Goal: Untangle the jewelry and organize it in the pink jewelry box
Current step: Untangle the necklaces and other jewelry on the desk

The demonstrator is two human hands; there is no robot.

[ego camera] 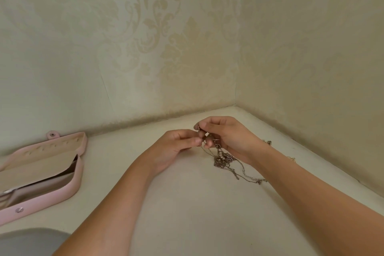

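Cream damask wallpaper (166, 37) covers two walls that meet at the far right corner of a pale, off-white tabletop (187, 214). A grey rounded shape (31, 241) shows at the near left edge, too little of it in view to name.

The pink jewelry box (77, 174) lies open along the left edge of the tabletop, close to the back wall. Its shell is smooth pale pink with rounded corners. The lid is folded back and shows a beige lining (41, 158) with a row of small notches near its far rim. A metal snap (19, 210) sits on the near wall of the box, and a pink tab with a second snap (52, 135) sticks up at its far corner. Something silvery lies in the tray at the picture's left edge, unclear.

Both forearms reach toward the far right corner, and the hands meet just above the tabletop. The left hand (174, 147) pinches a thin strand between thumb and fingertips. The right hand (228, 137) has its fingers curled round the upper end of the tangled jewelry (223, 160), holding it up.

The tangle is dull bronze and silver: fine chains knotted into a dark clump, with a short run of pale beads rising into the right hand. The clump rests on the tabletop below that hand. A loose chain with a link extender (251, 178) trails from it toward the right forearm. Beyond the right wrist, near the right edge, lie a small dark piece (268, 142) and a faint gold chain (292, 159).
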